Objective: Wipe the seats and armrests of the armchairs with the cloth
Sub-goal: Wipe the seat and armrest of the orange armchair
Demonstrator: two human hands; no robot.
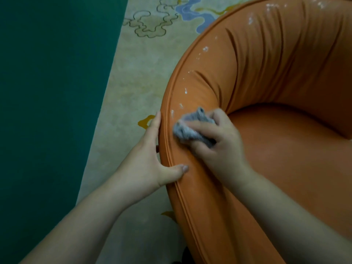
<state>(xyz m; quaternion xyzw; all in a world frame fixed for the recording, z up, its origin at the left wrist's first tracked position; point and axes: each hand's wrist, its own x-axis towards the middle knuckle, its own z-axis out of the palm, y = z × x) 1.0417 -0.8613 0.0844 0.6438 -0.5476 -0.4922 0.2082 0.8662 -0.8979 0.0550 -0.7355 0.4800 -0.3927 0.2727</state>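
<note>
No legible text anywhere.

We see smooth, slightly glossy orange leather-like armchair [266, 63], nubby grey fabric cloth [192, 128], matt patterned carpet [133, 73].
</note>
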